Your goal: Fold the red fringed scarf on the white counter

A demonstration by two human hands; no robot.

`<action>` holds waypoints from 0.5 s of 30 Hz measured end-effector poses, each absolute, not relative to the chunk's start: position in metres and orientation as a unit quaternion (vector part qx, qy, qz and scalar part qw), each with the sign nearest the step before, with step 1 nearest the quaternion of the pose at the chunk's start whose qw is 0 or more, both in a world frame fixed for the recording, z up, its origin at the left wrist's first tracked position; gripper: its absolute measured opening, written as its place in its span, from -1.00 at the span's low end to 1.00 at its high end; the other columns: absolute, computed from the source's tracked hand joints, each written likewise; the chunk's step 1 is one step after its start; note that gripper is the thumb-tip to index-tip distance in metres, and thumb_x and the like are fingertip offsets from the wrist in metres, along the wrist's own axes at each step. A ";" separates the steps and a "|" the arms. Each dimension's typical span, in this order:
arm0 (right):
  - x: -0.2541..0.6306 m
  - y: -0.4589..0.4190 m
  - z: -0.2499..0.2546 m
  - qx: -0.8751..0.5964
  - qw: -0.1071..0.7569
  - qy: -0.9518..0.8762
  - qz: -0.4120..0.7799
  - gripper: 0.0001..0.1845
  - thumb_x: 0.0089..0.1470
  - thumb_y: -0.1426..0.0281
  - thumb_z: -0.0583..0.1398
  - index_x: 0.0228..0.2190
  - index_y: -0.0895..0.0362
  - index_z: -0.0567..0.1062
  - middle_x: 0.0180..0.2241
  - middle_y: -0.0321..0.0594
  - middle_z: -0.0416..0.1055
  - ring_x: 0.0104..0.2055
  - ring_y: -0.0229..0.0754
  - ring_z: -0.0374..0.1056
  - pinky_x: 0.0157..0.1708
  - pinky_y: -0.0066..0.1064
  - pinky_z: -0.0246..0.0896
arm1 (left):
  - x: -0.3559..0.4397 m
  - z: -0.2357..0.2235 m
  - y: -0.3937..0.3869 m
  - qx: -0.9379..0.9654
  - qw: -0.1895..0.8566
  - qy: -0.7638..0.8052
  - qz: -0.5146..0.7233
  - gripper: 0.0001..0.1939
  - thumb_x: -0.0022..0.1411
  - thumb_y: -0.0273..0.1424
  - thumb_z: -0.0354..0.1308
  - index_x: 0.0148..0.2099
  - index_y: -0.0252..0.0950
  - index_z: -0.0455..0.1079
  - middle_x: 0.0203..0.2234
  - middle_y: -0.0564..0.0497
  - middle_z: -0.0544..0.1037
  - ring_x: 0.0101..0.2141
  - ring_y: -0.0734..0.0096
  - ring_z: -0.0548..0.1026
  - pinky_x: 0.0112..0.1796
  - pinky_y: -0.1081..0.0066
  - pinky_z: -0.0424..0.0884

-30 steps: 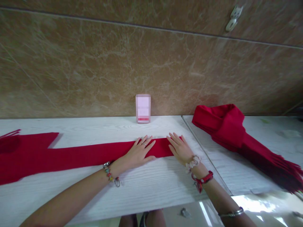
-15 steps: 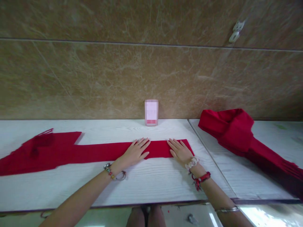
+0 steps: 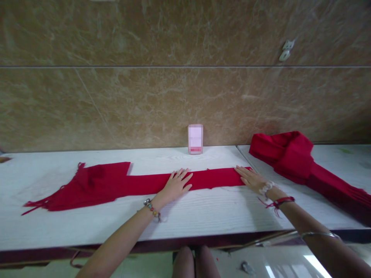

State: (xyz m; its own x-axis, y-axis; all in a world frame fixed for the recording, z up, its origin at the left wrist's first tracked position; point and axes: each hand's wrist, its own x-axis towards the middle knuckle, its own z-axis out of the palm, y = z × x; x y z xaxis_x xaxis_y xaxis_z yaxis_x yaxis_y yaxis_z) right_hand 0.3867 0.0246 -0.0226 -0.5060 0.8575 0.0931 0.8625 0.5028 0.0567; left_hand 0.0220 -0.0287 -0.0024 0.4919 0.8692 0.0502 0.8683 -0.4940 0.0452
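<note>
Through the head camera I see the red scarf lying along the white table, my left hand spread across it, my right hand flat at its right end, neither gripping. It looks light, soft and floppy; I'd pinch that end's corners.

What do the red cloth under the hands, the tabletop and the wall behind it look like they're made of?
Red cloth: matte, soft-looking fabric, perhaps wool-like; its left end has loose strands. Tabletop: pale, wood-grained surface, either laminate or painted wood. Wall: polished-looking brown tile, stone or ceramic, with pale veins and straight joints.
</note>
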 end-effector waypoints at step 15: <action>0.193 -0.027 0.010 -0.334 0.047 -0.939 -0.061 -0.63 -0.03 0.46 0.07 -0.12 0.26 0.39 -0.08 -0.01 0.35 -0.05 -0.11 0.26 -0.11 -0.30 0.22 | -0.015 -0.001 -0.025 0.830 0.038 0.556 -0.010 -0.54 0.27 -0.21 -0.20 0.20 -0.11 -0.02 0.20 -0.12 -0.07 0.16 0.02 -0.12 0.02 -0.04 -0.06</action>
State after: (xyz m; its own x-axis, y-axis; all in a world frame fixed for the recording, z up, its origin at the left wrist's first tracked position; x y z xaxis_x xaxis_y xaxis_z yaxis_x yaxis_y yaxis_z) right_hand 0.1932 -0.0268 0.0097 -0.7723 0.6220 0.1287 0.6335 0.7693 0.0834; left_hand -0.0154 -0.0255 -0.0006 0.3816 0.9225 -0.0579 0.9240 -0.3789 0.0523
